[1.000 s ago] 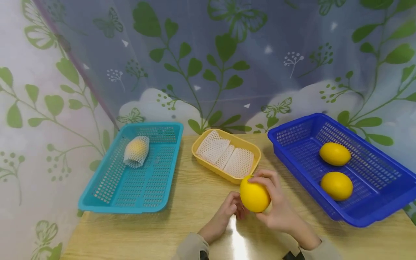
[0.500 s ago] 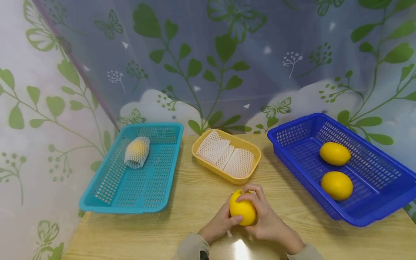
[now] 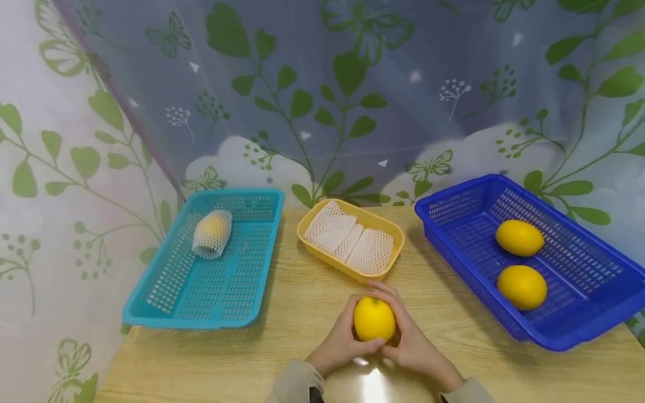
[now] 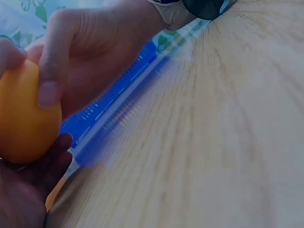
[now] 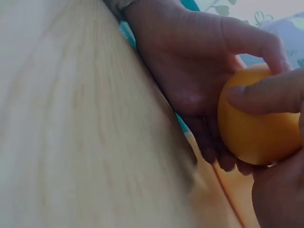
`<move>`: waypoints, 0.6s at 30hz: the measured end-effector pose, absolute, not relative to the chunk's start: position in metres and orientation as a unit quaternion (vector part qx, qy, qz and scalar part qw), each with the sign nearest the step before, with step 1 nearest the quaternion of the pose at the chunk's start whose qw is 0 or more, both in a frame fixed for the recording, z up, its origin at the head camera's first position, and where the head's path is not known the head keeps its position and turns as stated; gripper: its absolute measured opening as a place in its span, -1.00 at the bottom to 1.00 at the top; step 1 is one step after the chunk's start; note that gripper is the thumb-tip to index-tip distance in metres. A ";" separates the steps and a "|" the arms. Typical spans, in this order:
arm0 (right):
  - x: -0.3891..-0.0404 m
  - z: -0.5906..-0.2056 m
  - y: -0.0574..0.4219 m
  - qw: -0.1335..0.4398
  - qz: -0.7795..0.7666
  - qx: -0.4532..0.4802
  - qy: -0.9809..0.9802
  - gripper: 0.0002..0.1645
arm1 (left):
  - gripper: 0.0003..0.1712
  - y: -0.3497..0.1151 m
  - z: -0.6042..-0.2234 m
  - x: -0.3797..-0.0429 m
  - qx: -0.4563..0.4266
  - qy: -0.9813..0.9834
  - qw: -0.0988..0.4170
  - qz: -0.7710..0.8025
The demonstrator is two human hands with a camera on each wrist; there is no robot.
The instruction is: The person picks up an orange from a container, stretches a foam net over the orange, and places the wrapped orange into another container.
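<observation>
Both hands hold one large yellow lemon [image 3: 374,319] between them, over the near middle of the table, its stem end facing up and away. The left hand [image 3: 342,343] cups its left side, thumb across the near face. On the other side the right hand [image 3: 410,341] wraps the fruit, fingers over the far side and thumb low in front. In the left wrist view the lemon [image 4: 26,116] shows both hands' digits on it; the right wrist view shows the lemon [image 5: 259,126] with thumbs on its skin. The palm-side contact is hidden.
A yellow tray [image 3: 314,253] with white foam net sleeves [image 3: 330,228] stands just beyond the hands. At left, a teal basket [image 3: 252,280] holds one net-wrapped fruit [image 3: 212,234]. The blue basket [image 3: 466,277] at right holds two lemons [image 3: 519,238]. A patterned curtain [image 3: 322,112] hangs behind the wooden table [image 3: 201,364].
The right hand has brought the lemon left and down to the left hand, which now grips it too. Over the last half second, the lemon has turned so its stem end faces away.
</observation>
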State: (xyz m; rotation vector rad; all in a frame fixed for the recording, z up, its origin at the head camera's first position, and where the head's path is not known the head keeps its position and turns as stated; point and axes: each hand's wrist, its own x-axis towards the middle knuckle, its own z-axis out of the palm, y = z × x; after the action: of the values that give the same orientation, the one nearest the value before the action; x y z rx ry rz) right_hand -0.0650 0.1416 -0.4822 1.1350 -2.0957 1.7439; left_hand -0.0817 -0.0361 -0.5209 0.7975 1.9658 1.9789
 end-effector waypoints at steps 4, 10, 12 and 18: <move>-0.072 -0.504 0.145 0.061 0.627 0.364 -0.686 0.20 | -0.14 -0.037 -0.521 -0.083 0.284 0.694 0.104 0.654; -0.076 -0.523 0.148 0.017 0.669 0.333 -0.665 0.23 | -0.08 -0.037 -0.524 -0.083 0.284 0.714 0.106 0.631; -0.075 -0.524 0.148 0.001 0.679 0.323 -0.659 0.22 | -0.08 -0.037 -0.524 -0.082 0.287 0.721 0.099 0.623; -0.075 -0.527 0.149 -0.010 0.690 0.313 -0.653 0.18 | -0.11 -0.035 -0.523 -0.082 0.300 0.744 0.051 0.595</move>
State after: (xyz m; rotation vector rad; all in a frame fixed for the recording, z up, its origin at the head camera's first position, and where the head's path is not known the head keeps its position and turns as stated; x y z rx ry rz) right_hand -0.0753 0.1485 -0.5273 0.9901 -2.0642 2.1805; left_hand -0.0824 -0.0353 -0.5226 0.9126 2.2650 1.8102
